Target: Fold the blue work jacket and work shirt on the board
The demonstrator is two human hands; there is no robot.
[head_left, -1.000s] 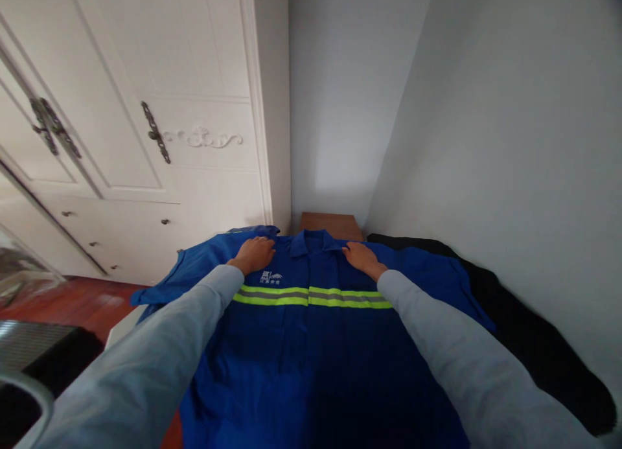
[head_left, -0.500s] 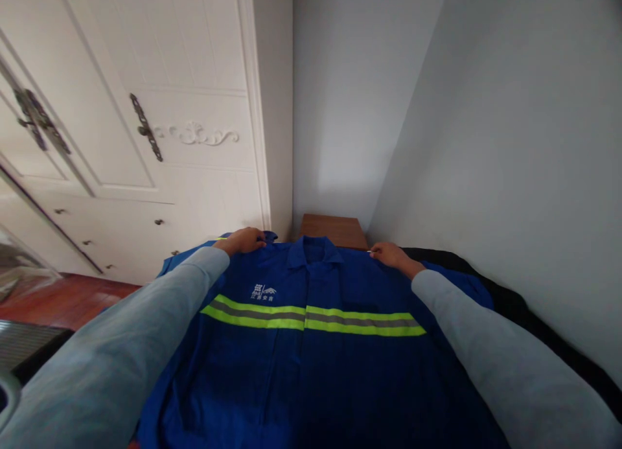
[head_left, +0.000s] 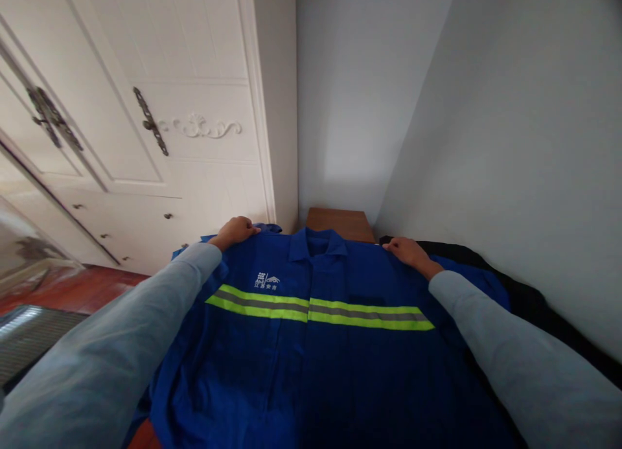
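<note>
A blue work jacket (head_left: 321, 365) is spread out before me, front side up, with its collar at the far end. Across its chest runs a yellow-green and grey reflective stripe, and a white logo sits above the stripe on the left. My left hand (head_left: 238, 231) is closed on the jacket's left-side shoulder as I see it. At the opposite shoulder, my right hand (head_left: 404, 249) pinches the cloth. The fingertips of both hands are partly hidden. The jacket's lower part runs out of view at the bottom.
A white wardrobe (head_left: 208, 54) with dark metal handles stands at the left. Behind the collar is a brown wooden piece of furniture (head_left: 340, 222) in the wall corner. Black cloth (head_left: 529, 303) lies along the right wall. A dark ribbed object (head_left: 39, 339) is at lower left above the reddish floor.
Both hands have moved slightly apart, drawing the jacket's shoulders wider. The view has shifted a little to the left.
</note>
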